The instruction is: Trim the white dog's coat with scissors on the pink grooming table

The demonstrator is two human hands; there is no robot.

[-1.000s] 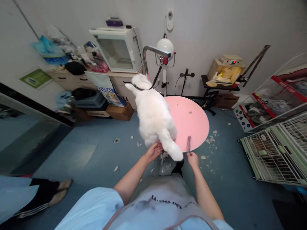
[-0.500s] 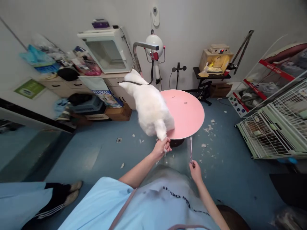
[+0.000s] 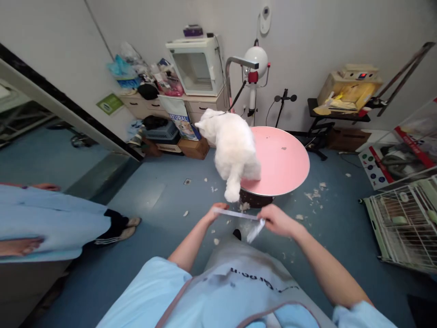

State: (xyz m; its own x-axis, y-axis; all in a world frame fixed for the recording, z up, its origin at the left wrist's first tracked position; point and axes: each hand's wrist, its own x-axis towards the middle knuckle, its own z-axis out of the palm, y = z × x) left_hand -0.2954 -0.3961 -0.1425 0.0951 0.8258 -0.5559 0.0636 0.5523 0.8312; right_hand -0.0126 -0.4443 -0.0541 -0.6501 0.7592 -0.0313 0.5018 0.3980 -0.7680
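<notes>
A fluffy white dog (image 3: 235,141) stands with its back to me at the left of a round pink grooming table (image 3: 283,159), a dark strap at its neck. Its tail (image 3: 233,187) hangs over the near edge, touched by neither hand. My left hand (image 3: 213,213) is closed at the left end of a long, pale, motion-blurred strip (image 3: 237,214). Closed around the other end is my right hand (image 3: 278,221), with a second silvery piece (image 3: 256,231) slanting down below it. Blur hides whether the two pieces are one pair of scissors or separate tools.
A metal arm (image 3: 241,60) rises behind the dog, beside a white dryer (image 3: 256,61). Tufts of white hair (image 3: 316,193) litter the blue floor. A wire cage (image 3: 406,223) is at right; a person in a blue gown (image 3: 51,218) stands at left.
My left hand has let go of the dog's tail and come to the strip. My right hand has risen toward it. The view has swung left, and the dog's head has turned leftward.
</notes>
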